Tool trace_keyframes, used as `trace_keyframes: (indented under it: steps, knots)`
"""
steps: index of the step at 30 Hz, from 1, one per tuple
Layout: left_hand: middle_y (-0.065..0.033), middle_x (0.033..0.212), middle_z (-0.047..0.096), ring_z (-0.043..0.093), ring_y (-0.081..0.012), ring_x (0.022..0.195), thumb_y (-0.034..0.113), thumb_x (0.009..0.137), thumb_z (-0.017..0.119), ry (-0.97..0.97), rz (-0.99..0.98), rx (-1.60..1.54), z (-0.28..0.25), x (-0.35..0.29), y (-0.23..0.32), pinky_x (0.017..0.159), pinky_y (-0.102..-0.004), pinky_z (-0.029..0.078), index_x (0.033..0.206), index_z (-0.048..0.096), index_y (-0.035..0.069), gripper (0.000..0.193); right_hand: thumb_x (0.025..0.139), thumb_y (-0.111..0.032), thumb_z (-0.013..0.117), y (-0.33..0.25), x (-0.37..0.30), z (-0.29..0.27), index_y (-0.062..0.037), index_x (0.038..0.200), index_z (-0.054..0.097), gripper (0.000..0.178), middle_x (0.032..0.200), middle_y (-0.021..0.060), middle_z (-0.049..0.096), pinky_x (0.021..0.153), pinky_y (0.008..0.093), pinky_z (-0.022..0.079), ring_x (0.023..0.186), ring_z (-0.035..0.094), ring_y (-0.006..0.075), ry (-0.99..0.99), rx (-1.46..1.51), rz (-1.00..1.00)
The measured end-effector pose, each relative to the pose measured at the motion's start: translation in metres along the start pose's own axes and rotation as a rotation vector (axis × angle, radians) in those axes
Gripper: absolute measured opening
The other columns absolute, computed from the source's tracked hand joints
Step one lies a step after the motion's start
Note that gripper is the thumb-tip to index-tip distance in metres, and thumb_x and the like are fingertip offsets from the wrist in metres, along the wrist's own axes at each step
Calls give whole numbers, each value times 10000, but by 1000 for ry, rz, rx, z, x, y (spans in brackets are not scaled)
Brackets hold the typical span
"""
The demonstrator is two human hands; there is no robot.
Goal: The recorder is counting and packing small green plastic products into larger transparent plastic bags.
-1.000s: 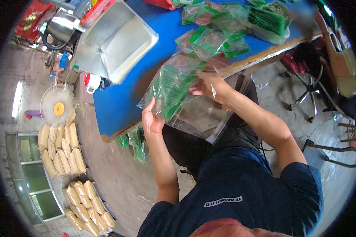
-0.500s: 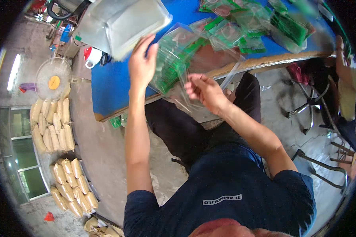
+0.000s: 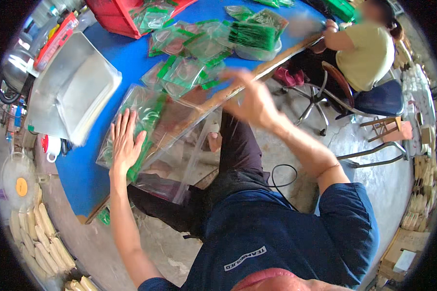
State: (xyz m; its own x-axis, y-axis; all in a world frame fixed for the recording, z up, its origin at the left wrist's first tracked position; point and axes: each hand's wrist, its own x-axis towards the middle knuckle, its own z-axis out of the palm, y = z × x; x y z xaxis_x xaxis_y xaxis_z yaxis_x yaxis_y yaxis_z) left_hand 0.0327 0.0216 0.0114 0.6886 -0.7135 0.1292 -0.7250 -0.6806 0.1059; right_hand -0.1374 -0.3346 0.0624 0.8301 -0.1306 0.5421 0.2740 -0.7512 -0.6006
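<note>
My left hand (image 3: 126,148) lies flat, fingers stretched out, on clear plastic packets with green parts (image 3: 141,99) at the left of the blue table (image 3: 80,182). A large clear plastic bag (image 3: 182,162) reaches from beside these packets over the table's front edge and down to my lap. My right hand (image 3: 257,104) is raised by the table edge, right of the bag. It is smeared by motion, so I cannot make out its fingers or anything in them. More green-and-clear packets (image 3: 189,72) lie heaped beyond both hands.
A metal tray (image 3: 46,97) holding clear plastic bags (image 3: 90,97) stands at the left. At the back are a red crate (image 3: 114,17) and a clear tub (image 3: 272,51) bearing green packets. A person in yellow (image 3: 366,51) sits at the right. A fan (image 3: 22,174) stands left.
My view has swung to the right. My left hand has gone from beside the metal tray onto the packets. My right hand has left the bag's near edge and moved up and right.
</note>
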Motion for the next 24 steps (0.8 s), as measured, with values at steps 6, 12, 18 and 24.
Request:
trace_keyframes:
  steps: [6, 12, 18, 24]
  knots:
    - [-155, 1629, 172, 127, -392, 1498, 467, 965, 520, 122, -120, 311, -10, -15, -9, 1182, -604, 77, 1561, 271, 225, 689, 655, -490, 847, 98, 102, -27, -10, 1507, 255, 1144, 1521, 231, 334, 1178, 576, 183, 1445, 264, 405, 160, -796, -116]
    - [-139, 1630, 180, 137, -389, 1497, 616, 924, 518, 68, -325, 108, 7, -33, -8, 1149, -664, 77, 1557, 268, 275, 761, 890, -331, 543, 139, 143, -33, -39, 989, 699, 345, 935, 220, 708, 753, 497, 552, 865, 687, 408, -181, -789, 220]
    - [-134, 1644, 122, 116, -371, 1507, 652, 851, 612, -120, -317, 185, -26, -27, -66, 1191, -594, 104, 1562, 255, 270, 883, 994, -465, 500, 173, 135, -94, -45, 1128, 693, 481, 1050, 252, 684, 875, 470, 495, 995, 649, 423, 291, -597, 95]
    - [-242, 1626, 2, 62, -384, 1501, 516, 534, 931, 479, -95, -749, -64, -3, 58, 1220, -463, 128, 1557, -112, 72, 1526, 970, -369, 635, 3, 118, -22, -15, 950, 720, 365, 736, 2, 624, 622, 279, 427, 676, 484, 75, -36, 34, 194]
